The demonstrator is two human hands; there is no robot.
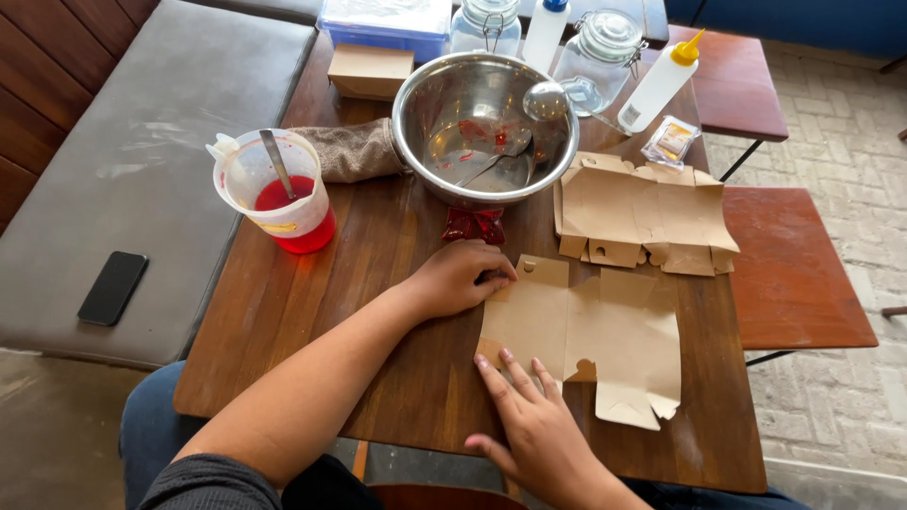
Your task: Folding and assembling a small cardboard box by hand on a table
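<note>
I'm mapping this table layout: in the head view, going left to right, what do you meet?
Black phone → plastic jug of red liquid → brown cloth → steel mixing bowl → flat cardboard box blanks → yellow-capped squeeze bottle.

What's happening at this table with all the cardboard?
A person seated at a wooden table presses a flat, unfolded brown cardboard box blank down with both hands: the left hand on its upper left corner, the right hand on its lower left edge. More flat blanks lie behind it, beside a steel mixing bowl and a measuring jug of red liquid.
</note>
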